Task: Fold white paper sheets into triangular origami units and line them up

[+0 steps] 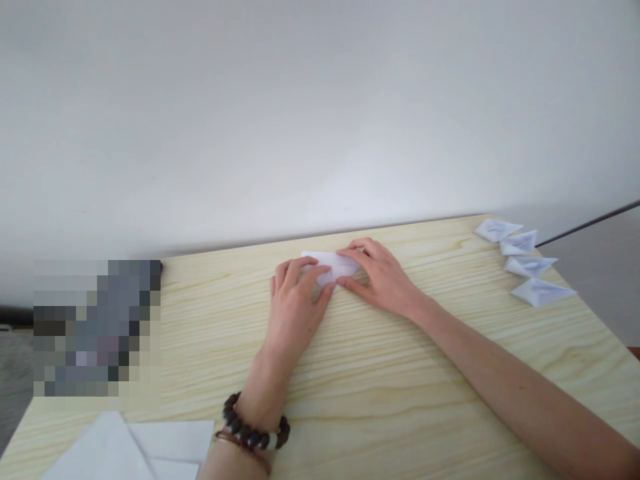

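Note:
A small piece of folded white paper (338,267) lies on the wooden table near its far side, between my two hands. My left hand (296,303) grips its left part, the fingers over the top and the thumb at the near edge. On the right, my right hand (383,275) holds the paper between thumb and index finger. Creases show on its upper face, while its left end is partly covered by my left fingers.
Several folded paper boats (543,292) stand in a row along the table's right edge. White paper sheets (170,437) lie at the front left. Farther back on the left is a pixelated dark object (107,320). A white wall (320,120) rises behind the table (410,400).

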Demonstrator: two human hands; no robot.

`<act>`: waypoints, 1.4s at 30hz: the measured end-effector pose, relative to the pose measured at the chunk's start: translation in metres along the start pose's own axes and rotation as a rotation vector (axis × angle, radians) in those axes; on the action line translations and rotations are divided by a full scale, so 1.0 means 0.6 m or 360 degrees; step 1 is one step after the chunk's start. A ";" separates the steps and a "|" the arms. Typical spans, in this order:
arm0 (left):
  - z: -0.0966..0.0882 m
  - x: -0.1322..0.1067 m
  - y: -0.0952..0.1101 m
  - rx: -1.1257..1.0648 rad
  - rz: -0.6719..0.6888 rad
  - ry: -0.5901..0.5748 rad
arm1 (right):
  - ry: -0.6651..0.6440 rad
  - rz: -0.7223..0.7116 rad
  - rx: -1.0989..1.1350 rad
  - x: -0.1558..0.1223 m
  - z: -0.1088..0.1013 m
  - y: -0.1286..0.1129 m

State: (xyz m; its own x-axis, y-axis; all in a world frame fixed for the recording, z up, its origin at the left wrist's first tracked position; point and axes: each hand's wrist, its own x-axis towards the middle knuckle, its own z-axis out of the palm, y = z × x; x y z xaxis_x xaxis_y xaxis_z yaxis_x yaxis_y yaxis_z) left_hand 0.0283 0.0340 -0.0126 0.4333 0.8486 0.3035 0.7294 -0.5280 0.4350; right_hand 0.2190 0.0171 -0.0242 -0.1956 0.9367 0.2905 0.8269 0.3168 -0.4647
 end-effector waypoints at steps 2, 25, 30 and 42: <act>0.002 -0.001 -0.001 0.0086 -0.0016 -0.0029 | -0.0001 -0.0023 0.0020 0.000 -0.003 0.001; 0.008 -0.004 -0.009 0.0150 0.0071 -0.0059 | 0.0034 -0.0087 -0.0046 -0.006 -0.003 -0.003; 0.007 -0.002 -0.008 0.0091 0.0066 -0.0029 | 0.0060 -0.0104 -0.0047 -0.007 -0.002 -0.003; 0.008 -0.002 -0.011 -0.0029 0.0078 0.0006 | 0.0043 -0.0168 0.0070 -0.005 -0.006 -0.006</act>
State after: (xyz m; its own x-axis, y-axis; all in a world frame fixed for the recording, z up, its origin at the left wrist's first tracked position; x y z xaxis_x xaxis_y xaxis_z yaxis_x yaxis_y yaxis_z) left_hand 0.0255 0.0370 -0.0201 0.4660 0.8217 0.3281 0.6976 -0.5694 0.4349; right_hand 0.2184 0.0127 -0.0204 -0.2659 0.8934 0.3620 0.7782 0.4206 -0.4664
